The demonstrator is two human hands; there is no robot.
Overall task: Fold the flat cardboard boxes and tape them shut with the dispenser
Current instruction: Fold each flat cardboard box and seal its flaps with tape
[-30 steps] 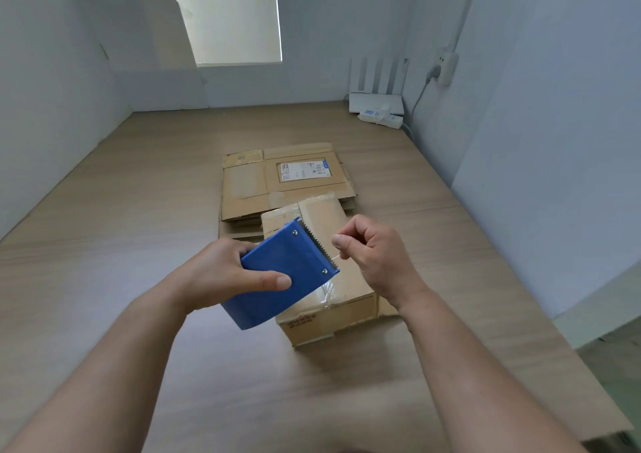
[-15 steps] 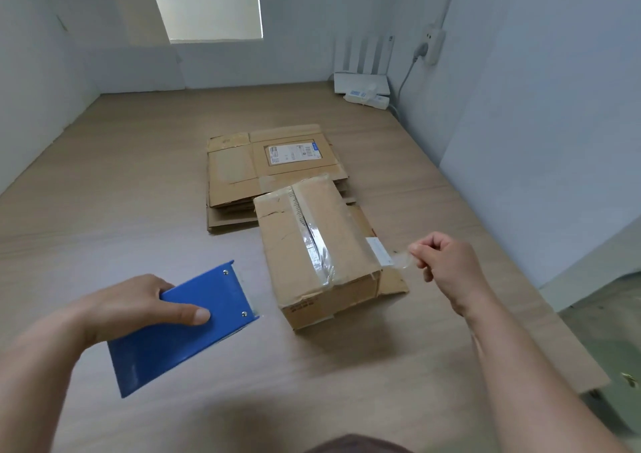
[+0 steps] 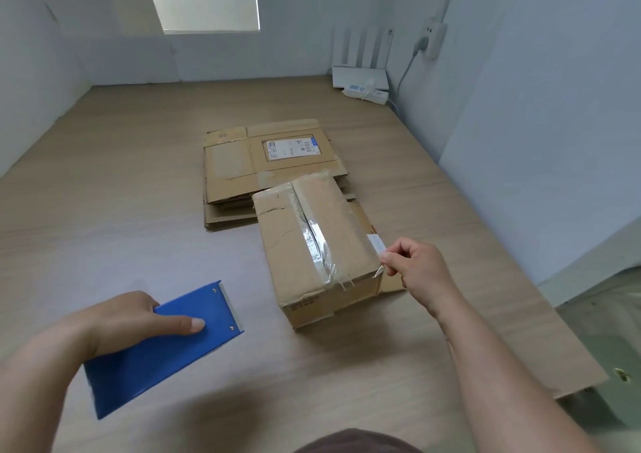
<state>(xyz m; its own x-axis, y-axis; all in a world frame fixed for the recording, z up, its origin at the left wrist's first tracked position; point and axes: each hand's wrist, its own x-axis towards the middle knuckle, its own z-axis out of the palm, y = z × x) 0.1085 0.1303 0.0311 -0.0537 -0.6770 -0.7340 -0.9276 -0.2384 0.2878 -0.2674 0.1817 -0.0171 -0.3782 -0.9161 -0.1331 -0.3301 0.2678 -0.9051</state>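
Blue slab-shaped tape dispenser (image 3: pixel 156 359), roll hidden, gripped by left hand (image 3: pixel 126 320); right hand (image 3: pixel 418 265) pinches faint clear tape (image 3: pixel 380 271) beside brown cardboard box (image 3: pixel 343 230).

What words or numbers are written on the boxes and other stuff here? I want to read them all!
Nothing here can be read out.
Shipping label on the top flat cardboard box: print and barcodes, too small.
Front side of the folded box: dark print, too blurred.
White slip beside the folded box: too blurred.
Power strip sticker: too small.
Blue dispenser: no text shows.
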